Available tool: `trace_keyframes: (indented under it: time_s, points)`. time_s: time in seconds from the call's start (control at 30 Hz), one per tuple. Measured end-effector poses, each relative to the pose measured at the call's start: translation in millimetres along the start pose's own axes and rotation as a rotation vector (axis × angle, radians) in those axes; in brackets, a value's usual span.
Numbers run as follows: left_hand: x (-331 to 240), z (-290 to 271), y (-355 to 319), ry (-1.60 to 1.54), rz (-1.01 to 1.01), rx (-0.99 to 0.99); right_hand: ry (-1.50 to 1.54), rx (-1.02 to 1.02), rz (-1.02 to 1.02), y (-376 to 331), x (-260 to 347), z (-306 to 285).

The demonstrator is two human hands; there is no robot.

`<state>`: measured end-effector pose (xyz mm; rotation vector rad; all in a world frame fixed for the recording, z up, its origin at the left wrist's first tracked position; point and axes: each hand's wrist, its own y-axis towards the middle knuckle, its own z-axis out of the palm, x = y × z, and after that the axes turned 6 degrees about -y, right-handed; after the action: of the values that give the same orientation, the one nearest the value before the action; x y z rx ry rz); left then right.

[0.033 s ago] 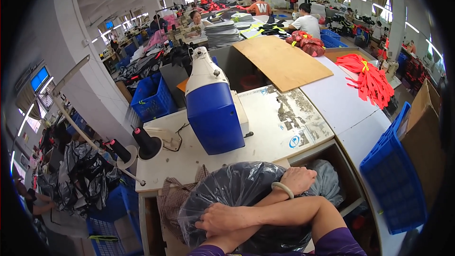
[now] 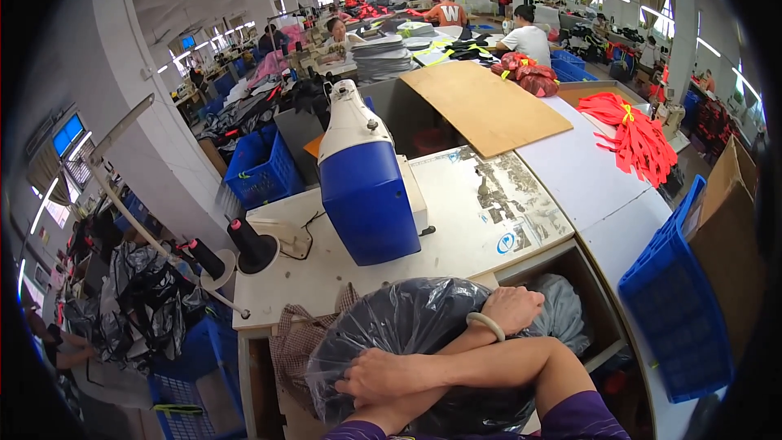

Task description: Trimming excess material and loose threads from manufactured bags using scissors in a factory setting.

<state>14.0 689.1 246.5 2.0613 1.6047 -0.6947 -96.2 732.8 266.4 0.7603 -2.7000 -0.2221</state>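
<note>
A big black plastic bag (image 2: 407, 318), stuffed full, sits against the front of the sewing table (image 2: 464, 236). Both my arms wrap around it and cross over each other. My left hand (image 2: 515, 308), with a pale bangle on the wrist, presses on the bag's upper right with curled fingers. My right hand (image 2: 383, 375) lies on the bag's lower left, and its forearm runs over the left forearm. Just behind the bag stands a blue and white sewing machine (image 2: 366, 187).
Black thread cones (image 2: 248, 244) stand at the table's left end. A blue crate (image 2: 676, 310) is at the right and another blue crate (image 2: 261, 167) is behind the table. A cardboard sheet (image 2: 485, 106) and red garments (image 2: 635, 134) lie farther back. Other people work at distant tables.
</note>
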Motion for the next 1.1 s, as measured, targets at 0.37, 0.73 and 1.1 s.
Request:
trace_keyframes:
  time_s: [0.37,0.73,1.1]
  points:
    - [1.7,-3.2,1.0,-0.02,-0.008,-0.008,-0.001,0.037,0.009,3.6,-3.7,6.5]
    - [2.4,4.8,0.7,0.009,0.005,-0.012,0.013,0.003,0.013,1.2,2.1,7.9]
    - [5.8,7.2,-4.2,-0.076,0.153,-0.465,-0.023,-0.218,-0.18,10.3,-0.7,-8.1]
